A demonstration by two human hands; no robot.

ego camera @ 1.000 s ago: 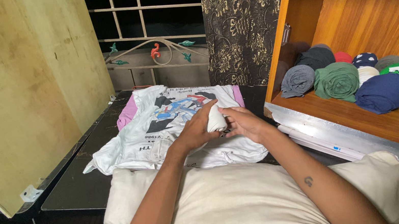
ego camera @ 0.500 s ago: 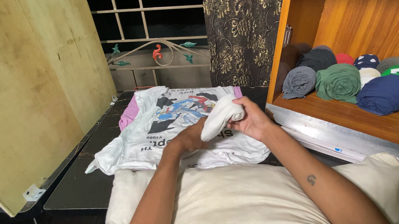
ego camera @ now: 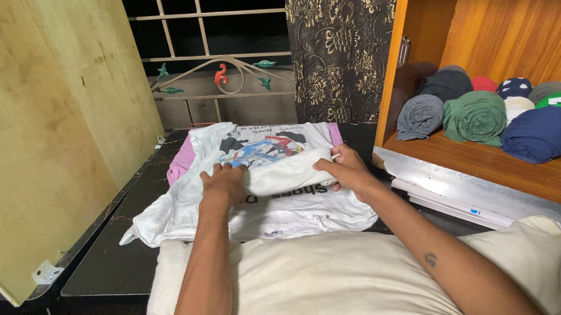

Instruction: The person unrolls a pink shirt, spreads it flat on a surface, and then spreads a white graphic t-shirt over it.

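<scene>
A white T-shirt with a colourful printed picture (ego camera: 261, 149) lies spread on a dark surface, over a pink garment (ego camera: 183, 159). A rolled band of white cloth (ego camera: 283, 176) stretches across the shirt's middle. My left hand (ego camera: 223, 184) grips the roll's left end with curled fingers. My right hand (ego camera: 341, 169) grips its right end. Both forearms reach forward over a cream pillow (ego camera: 327, 288) that lies below them.
An open wooden cupboard (ego camera: 494, 21) at the right has a shelf with several rolled clothes: grey (ego camera: 419, 116), green (ego camera: 475, 117), navy (ego camera: 537, 134) and others. A cream-yellow cupboard door (ego camera: 16, 127) stands open at left. A barred window (ego camera: 207, 37) and a patterned curtain (ego camera: 339, 27) are behind.
A second ago both hands were bunched together around a small white wad. They have moved apart, and the white cloth is now stretched out as a roll between them.
</scene>
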